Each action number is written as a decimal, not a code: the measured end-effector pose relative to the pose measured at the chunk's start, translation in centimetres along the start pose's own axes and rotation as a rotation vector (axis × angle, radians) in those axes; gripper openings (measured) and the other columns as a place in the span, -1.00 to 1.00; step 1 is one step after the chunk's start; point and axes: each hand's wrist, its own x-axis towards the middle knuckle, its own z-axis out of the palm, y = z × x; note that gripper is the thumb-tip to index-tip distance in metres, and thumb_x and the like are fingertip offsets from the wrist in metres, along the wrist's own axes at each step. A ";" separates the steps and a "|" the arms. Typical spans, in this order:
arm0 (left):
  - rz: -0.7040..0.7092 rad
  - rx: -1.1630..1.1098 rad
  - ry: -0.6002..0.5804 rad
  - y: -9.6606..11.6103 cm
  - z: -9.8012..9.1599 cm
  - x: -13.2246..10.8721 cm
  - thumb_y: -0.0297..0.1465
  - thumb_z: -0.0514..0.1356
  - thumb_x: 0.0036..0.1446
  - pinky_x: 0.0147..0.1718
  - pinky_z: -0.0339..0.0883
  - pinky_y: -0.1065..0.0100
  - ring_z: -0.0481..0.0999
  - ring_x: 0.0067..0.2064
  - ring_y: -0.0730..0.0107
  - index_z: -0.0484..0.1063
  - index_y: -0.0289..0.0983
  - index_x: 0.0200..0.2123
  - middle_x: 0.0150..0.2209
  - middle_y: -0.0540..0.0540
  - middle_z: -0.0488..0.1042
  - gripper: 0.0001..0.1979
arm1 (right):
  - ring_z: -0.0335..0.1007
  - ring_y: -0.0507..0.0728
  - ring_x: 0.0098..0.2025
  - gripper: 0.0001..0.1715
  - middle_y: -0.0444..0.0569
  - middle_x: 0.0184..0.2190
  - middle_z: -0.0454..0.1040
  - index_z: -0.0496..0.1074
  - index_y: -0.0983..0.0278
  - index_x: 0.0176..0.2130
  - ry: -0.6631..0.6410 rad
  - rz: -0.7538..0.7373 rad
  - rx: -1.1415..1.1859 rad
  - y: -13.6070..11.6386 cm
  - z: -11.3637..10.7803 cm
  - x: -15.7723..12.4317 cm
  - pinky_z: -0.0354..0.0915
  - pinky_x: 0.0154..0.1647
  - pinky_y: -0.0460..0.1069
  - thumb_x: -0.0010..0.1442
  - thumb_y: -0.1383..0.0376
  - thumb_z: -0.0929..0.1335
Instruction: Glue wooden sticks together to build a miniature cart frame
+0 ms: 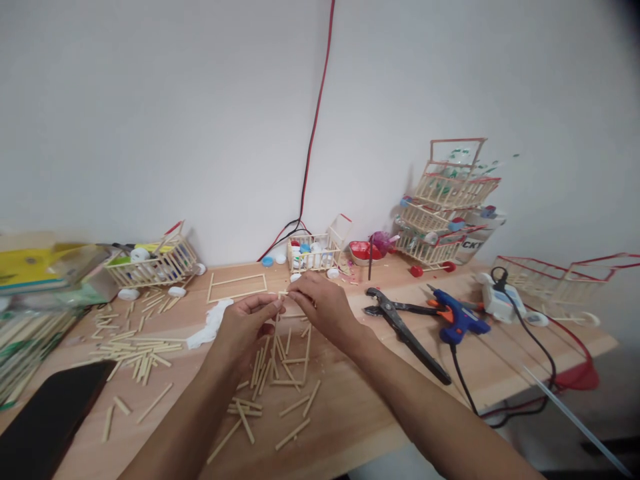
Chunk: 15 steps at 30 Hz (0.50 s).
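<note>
My left hand [254, 317] is closed, thumb and forefinger pinching the upper corner of a small wooden stick frame [307, 353]. Close beside it, my right hand [323, 307] is closed too, its fingertips on a short wooden stick [283, 293] at that same corner. My fingers partly hide the joint between the pieces. Several loose cut sticks [245, 420] lie on the wooden table under and around the frame. Behind my left hand rests a crumpled white tissue [210, 325], and a flat rectangular stick frame [237, 287] lies farther back.
Pliers [407, 333] and a blue glue gun [457, 317] lie to the right, with cords trailing off the table edge [545, 383]. Stacked stick carts [440, 207] stand by the wall. A small cart of bottle caps [315, 253] is behind my hands. A black phone [55, 413] lies front left.
</note>
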 end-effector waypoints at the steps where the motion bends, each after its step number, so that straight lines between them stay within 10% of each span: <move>1: -0.001 0.002 0.003 0.0 0.0 0.0 -0.27 0.40 -0.21 -0.54 0.14 0.51 0.33 -0.49 0.56 0.55 -0.31 -0.33 -0.41 -0.06 0.49 -0.67 | 0.33 0.04 -0.21 -0.82 -0.08 -0.31 0.44 0.45 0.23 -0.27 -0.002 0.000 -0.003 0.0 0.0 0.0 0.18 -0.22 -0.10 0.29 0.31 0.25; 15: 0.032 -0.003 0.000 0.1 0.1 -0.1 -0.28 0.40 -0.24 -0.52 0.15 0.47 0.36 -0.49 0.54 0.55 -0.31 -0.42 -0.45 -0.04 0.50 -0.72 | 0.33 0.04 -0.20 -0.79 -0.07 -0.30 0.42 0.43 0.24 -0.29 -0.035 -0.016 -0.062 -0.5 -0.5 0.0 0.17 -0.22 -0.10 0.30 0.30 0.24</move>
